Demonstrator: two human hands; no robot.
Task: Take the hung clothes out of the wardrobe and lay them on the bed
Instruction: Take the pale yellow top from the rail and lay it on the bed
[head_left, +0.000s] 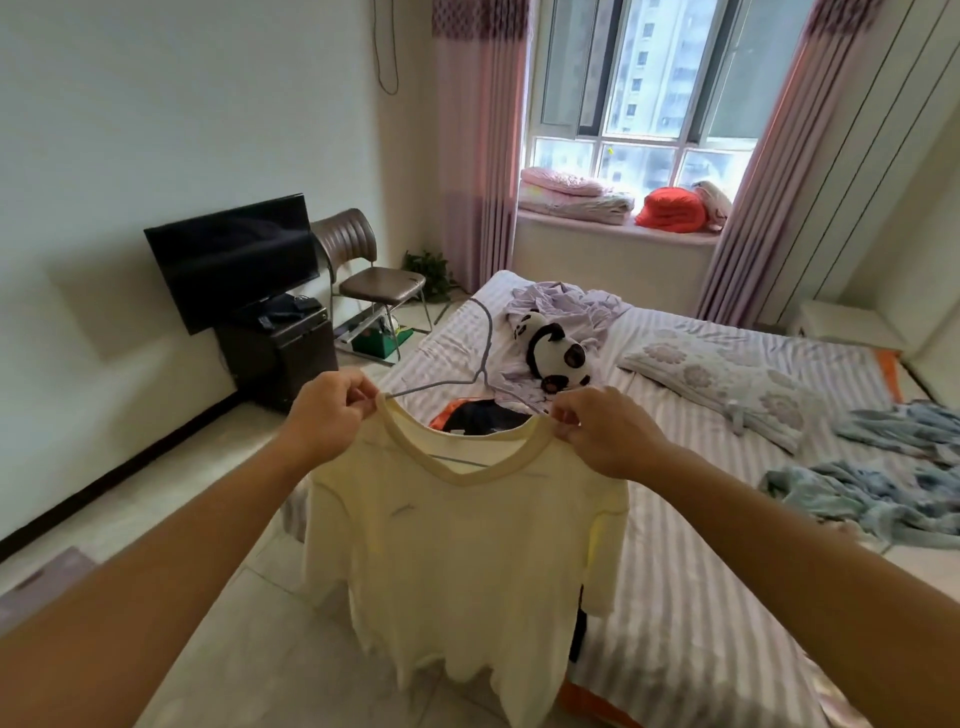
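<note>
shirt (457, 561) 1 | hanger (485, 338) 1 | pillow (727, 384) 1 | panda toy (556, 351) 1 | chair (363, 265) 1

At the centre of the frame a shirt (457, 561) on a hanger (480, 358) hangs over the near edge of the bed (691, 597), held at the collar by the left hand (324, 415) and the right hand (605, 434). Behind it on the bed lies a toy panda (553, 351), with a pillow (727, 384) to its right and crumpled clothes (872, 488) at the right edge. At the left stand a television (234, 257) and a chair (369, 275), with the window (639, 93) at upper centre.
</note>
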